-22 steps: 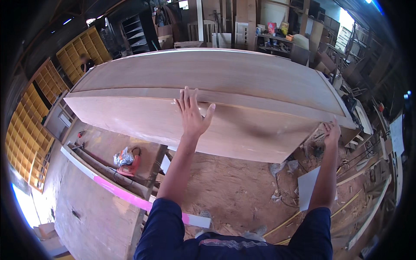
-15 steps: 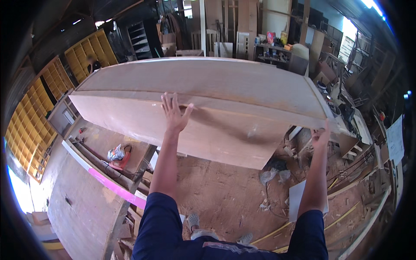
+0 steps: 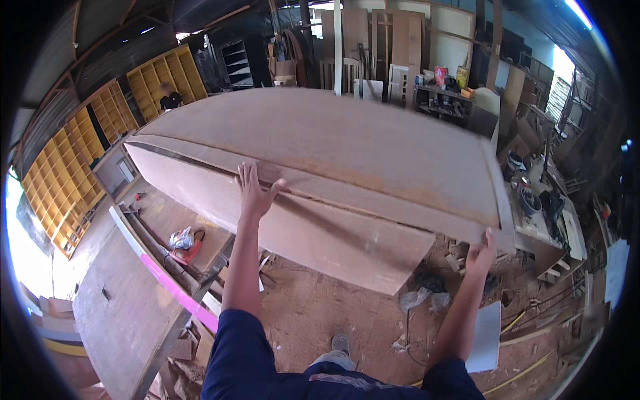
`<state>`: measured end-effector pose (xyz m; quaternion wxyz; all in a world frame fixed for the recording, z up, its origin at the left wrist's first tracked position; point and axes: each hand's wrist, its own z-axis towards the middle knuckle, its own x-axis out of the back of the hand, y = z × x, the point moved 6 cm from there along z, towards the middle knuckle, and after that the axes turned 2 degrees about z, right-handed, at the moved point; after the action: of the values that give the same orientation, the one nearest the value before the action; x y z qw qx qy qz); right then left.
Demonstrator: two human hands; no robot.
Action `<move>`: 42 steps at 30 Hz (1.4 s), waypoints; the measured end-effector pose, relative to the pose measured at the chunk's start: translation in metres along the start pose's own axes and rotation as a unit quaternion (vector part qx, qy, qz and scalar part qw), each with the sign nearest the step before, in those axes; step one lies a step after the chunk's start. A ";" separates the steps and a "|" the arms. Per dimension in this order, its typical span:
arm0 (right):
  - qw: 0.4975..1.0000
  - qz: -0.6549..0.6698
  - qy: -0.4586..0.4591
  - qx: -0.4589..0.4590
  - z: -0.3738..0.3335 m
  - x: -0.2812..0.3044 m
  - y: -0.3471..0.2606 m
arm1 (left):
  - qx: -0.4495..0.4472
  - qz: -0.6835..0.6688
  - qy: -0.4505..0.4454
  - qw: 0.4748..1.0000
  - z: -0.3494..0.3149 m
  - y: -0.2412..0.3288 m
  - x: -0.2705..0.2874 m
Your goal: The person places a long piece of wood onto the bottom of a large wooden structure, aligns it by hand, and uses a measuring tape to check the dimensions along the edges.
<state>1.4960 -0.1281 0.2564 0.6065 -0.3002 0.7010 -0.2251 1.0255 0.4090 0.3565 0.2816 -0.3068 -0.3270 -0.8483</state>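
Observation:
A large, long wooden panel (image 3: pixel 320 140) with raised strips along its edges spans the view in front of me, its near edge tilted down toward me. Beneath that edge a plain, lighter board (image 3: pixel 320 233) slopes down, and a dark narrow gap shows between the two. My left hand (image 3: pixel 257 193) lies against the near edge left of centre, fingers stretched up and thumb apart. At the near right corner, my right hand (image 3: pixel 481 253) grips the panel's edge; part of its fingers is hidden.
A workbench (image 3: pixel 133 293) on the left bears a red power tool (image 3: pixel 188 253) and a pink-edged strip (image 3: pixel 173 283). Yellow shelving (image 3: pixel 63 180) lines the left, with a person (image 3: pixel 171 100) near it. Offcuts and plastic bags (image 3: pixel 417 300) litter the dirt floor. A cluttered bench (image 3: pixel 547 207) stands right.
The panel's near edge has come down and toward me, most at the right corner, together with my right hand. A gap has opened between panel and lower board. The view has shifted slightly.

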 end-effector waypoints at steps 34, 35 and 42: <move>0.980 -0.131 -0.107 -0.102 -0.011 -0.002 -0.045 | -0.233 -0.038 -0.074 0.969 -0.029 0.134 0.042; 0.980 -0.135 -0.105 -0.099 -0.015 0.001 -0.042 | -0.236 -0.047 -0.088 0.967 -0.027 0.131 0.038; 0.974 -0.064 -0.157 -0.148 0.003 0.053 -0.016 | -0.265 -0.026 -0.121 0.956 -0.015 0.127 0.026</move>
<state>1.4971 -0.1765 0.2288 0.6424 -0.4622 0.6018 -0.1073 1.0897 0.3110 0.4146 0.1259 -0.4622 -0.1302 -0.8681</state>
